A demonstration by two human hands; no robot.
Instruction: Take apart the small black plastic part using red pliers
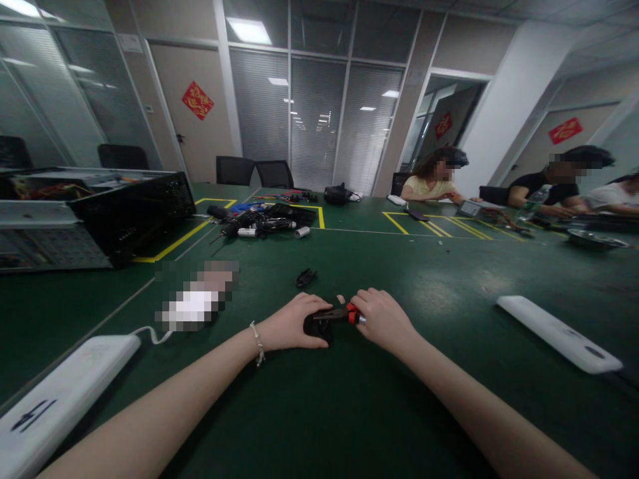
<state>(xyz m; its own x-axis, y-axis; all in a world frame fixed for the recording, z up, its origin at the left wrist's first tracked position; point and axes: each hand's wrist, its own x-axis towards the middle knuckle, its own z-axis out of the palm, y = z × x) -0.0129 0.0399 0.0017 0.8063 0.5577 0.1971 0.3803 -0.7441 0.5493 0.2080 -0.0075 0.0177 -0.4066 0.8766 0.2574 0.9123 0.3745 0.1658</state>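
Observation:
My left hand (294, 322) is closed around a small black part (319, 328) on the green table, its thumb and fingers on either side. My right hand (380, 317) grips pliers (353, 314) with red handles. The dark jaws of the pliers point left and lie over the black part. Whether the jaws are closed on it is too small to tell. A small pale piece (340, 299) lies just beyond the pliers. Farther back sits another black piece (306, 277).
White power strips lie at the left (74, 392) and right (559, 332). An open computer case (134, 213) stands at the back left. Tools and cables (264, 218) are heaped beyond my hands. Several people sit at the far right, near a bottle (534, 203).

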